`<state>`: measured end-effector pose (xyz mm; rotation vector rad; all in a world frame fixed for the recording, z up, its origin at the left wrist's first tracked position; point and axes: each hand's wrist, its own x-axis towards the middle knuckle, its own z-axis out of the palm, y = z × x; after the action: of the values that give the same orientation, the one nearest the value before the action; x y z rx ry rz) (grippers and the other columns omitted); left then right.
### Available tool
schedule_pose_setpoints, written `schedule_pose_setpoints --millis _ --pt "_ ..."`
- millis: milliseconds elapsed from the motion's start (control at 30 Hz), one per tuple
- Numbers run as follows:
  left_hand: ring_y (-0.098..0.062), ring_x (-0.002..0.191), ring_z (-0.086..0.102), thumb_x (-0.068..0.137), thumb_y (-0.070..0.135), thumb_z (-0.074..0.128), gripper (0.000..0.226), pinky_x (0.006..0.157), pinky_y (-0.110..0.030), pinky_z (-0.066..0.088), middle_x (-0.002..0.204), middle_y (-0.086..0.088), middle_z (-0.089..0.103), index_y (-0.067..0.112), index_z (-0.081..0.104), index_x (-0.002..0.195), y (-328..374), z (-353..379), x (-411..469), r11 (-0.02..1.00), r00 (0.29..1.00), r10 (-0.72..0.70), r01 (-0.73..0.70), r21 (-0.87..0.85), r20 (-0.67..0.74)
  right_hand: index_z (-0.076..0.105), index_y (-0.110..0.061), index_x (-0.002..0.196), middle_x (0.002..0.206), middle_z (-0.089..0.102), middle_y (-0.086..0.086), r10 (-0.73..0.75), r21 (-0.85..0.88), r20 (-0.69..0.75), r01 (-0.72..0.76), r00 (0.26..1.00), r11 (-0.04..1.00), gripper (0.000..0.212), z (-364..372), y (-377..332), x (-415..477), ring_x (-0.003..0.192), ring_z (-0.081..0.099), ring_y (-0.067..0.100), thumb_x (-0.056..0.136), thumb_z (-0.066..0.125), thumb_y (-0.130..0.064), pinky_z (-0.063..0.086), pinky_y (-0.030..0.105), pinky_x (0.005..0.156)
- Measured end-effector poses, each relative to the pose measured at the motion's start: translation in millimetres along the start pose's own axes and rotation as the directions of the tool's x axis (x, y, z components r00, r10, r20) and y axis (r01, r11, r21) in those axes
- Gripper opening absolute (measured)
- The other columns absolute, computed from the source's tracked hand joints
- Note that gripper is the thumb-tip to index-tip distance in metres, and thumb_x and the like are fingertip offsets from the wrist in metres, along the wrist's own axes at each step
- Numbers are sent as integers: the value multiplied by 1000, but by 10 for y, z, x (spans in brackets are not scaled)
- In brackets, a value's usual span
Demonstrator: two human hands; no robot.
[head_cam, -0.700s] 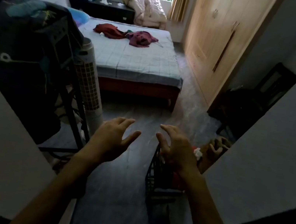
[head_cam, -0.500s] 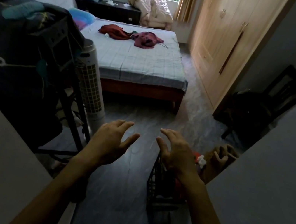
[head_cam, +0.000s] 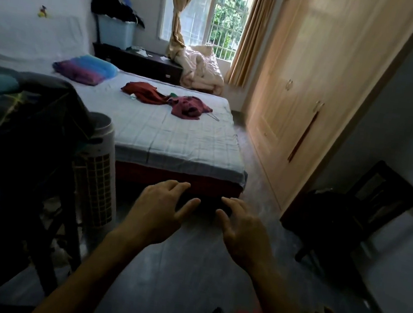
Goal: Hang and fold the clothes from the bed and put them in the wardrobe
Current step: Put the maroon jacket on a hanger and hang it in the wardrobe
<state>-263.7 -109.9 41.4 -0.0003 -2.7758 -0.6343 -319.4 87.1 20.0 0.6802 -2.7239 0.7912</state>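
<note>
Left hand (head_cam: 157,213) and right hand (head_cam: 245,231) empty, fingers spread, raised ahead, likely readying a reach. Clothes (head_cam: 168,99) heaped near bed (head_cam: 175,138) far edge; wardrobe (head_cam: 305,90) shut.

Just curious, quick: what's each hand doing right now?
Left hand: open, holding nothing.
Right hand: open, holding nothing.

The bed (head_cam: 175,138) wears a pale blue checked sheet; on it lie a red garment (head_cam: 144,91) and a maroon one (head_cam: 190,107). The wardrobe (head_cam: 318,74) is light wood, the curtains (head_cam: 252,28) tan, the pillow (head_cam: 85,71) blue and purple.
</note>
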Motion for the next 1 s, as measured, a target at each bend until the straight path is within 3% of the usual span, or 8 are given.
schedule_pose_setpoints --millis 200,400,533,767,1000 --pt "-19 124 47 85 68 27 73 106 -35 36 135 -3 52 20 46 137 -362 -176 1128 999 998 53 -53 12 -32 51 -26 134 136 52 -4 2 -52 -38 -4 999 999 45 108 -6 1050 125 47 12 94 45 -47 37 25 101" --pt "-18 122 49 85 68 27 72 105 -35 37 133 -2 54 21 49 134 -485 114 2027 993 993 116 -116 8 -9 50 -26 134 136 52 -4 47 -50 -56 -50 997 997 45 257 346 1860 124 48 13 95 45 -47 40 29 103" --pt "-18 122 47 91 57 39 57 105 -35 35 134 -2 53 22 47 135 -481 410 2723 988 987 157 -157 9 28 52 -22 131 132 54 0 62 -27 -99 -65 993 998 43 308 758 2444 121 50 16 95 47 -44 41 33 102" --pt "-16 130 39 92 59 33 58 108 -34 29 144 0 43 27 38 141 -236 963 4039 979 972 181 -192 64 150 52 -24 130 130 55 -1 114 46 -138 -109 984 993 41 216 1774 3452 116 52 17 95 45 -44 44 40 99" --pt "-17 130 40 92 59 32 59 109 -39 32 144 -1 44 26 40 140 -54 1330 5199 983 976 161 -171 64 145 51 -22 131 133 53 -2 131 64 -136 -123 982 990 40 43 2495 4390 119 48 15 96 46 -41 36 27 99"
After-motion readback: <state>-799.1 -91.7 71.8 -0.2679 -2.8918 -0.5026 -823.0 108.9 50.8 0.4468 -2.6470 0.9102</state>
